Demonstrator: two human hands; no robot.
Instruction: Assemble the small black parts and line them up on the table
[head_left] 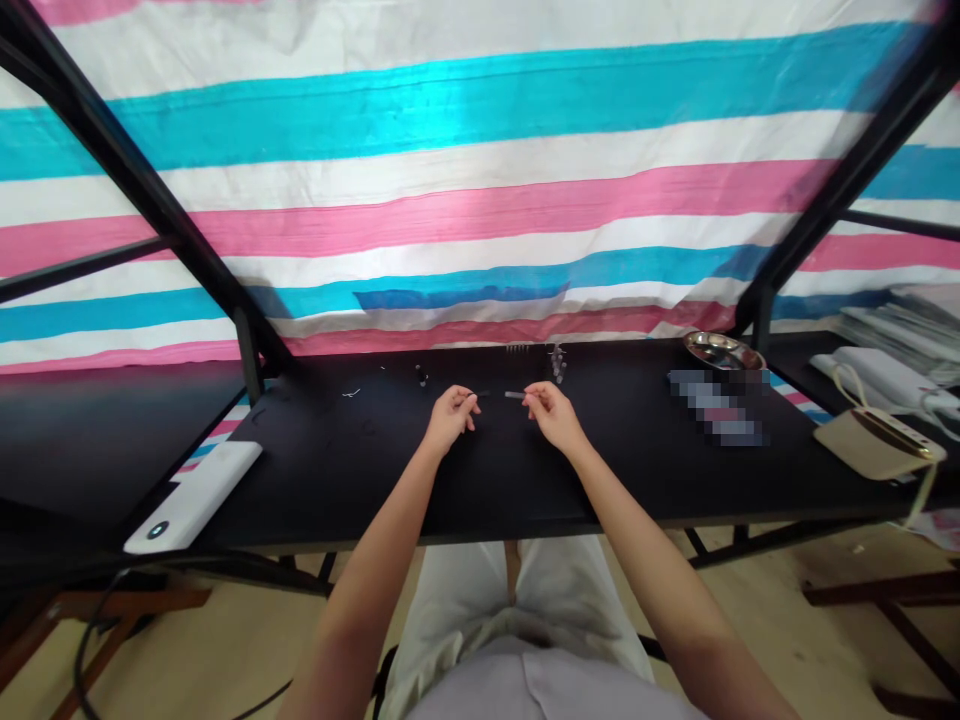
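Both hands are over the middle of the black desk (pixel 487 480), facing each other with a gap between. The right hand (pixel 553 412) has its grip pinched on one end of a small grey strip (pixel 514 395). The strip lies to the left of those fingertips, its long axis running crosswise and its free end aimed at the left hand (pixel 450 420). That hand's grip is pinched too, on a slim dark piece (pixel 482 393) that reaches rightward, though it blends into the desk. The two pieces sit roughly in line, tip towards tip, apart. Whether they touch the desk cannot be told. A cluster of small parts (pixel 557 364) stands just beyond the right hand, the nearer of the two; a small dark part (pixel 421 376) lies beyond and left of the left hand.
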